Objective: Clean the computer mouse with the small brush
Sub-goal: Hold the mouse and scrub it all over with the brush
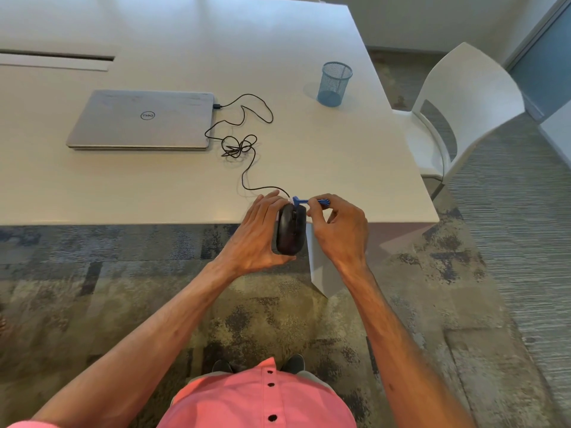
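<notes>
From the head camera, the left hand (258,233) clasps the black computer mouse (290,230) at the table (340,168) edge. The right hand (338,230) pinches the small blue brush (304,201), whose head touches the mouse's far end. At ten o'clock from the mouse lies a closed laptop (142,120) marked "DELL"; at one o'clock stands a blue mesh cup (334,84). The mouse cable (247,140) plugs into the laptop.

Closed laptop (140,119); mesh cup (334,84); chair (463,109)
</notes>
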Available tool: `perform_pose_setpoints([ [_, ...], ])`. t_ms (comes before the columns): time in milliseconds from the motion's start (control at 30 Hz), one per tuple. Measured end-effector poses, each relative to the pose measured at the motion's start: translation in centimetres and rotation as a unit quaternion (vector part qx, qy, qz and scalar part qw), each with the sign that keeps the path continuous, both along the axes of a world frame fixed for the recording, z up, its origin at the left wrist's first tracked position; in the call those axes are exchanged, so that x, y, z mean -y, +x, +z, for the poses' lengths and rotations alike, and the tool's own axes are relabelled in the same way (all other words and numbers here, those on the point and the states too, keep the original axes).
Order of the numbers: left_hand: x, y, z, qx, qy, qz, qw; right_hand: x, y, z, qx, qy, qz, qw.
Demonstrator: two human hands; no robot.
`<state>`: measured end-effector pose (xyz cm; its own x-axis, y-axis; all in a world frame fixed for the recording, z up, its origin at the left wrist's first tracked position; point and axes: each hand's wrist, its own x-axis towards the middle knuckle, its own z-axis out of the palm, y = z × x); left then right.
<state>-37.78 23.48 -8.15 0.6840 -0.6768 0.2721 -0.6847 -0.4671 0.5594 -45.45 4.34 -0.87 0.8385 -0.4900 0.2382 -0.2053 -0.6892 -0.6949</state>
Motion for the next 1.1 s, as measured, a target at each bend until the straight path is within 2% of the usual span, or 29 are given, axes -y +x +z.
perform_pose_setpoints([
  [200, 0.4, 0.6, 0.4, -0.006, -0.002, 0.036, 0.999, -1.0, -2.0, -0.6, 0.016, -0.084, 0.033, 0.996],
  [400, 0.8, 0.9, 0.7, -0.011, -0.014, 0.033, 0.999, -1.4, -3.5, -1.2, 0.012, -0.113, 0.041, 0.993],
  [667, 0.8, 1.0, 0.3, 0.004, -0.002, 0.025, 1.0, -1.2, -2.9, -0.7, 0.068, -0.035, -0.038, 0.996],
  [1100, 0.5, 0.6, -0.3, 0.008, 0.003, 0.037, 0.999, -0.5, -3.0, -1.0, -0.074, -0.064, 0.021, 0.995],
])
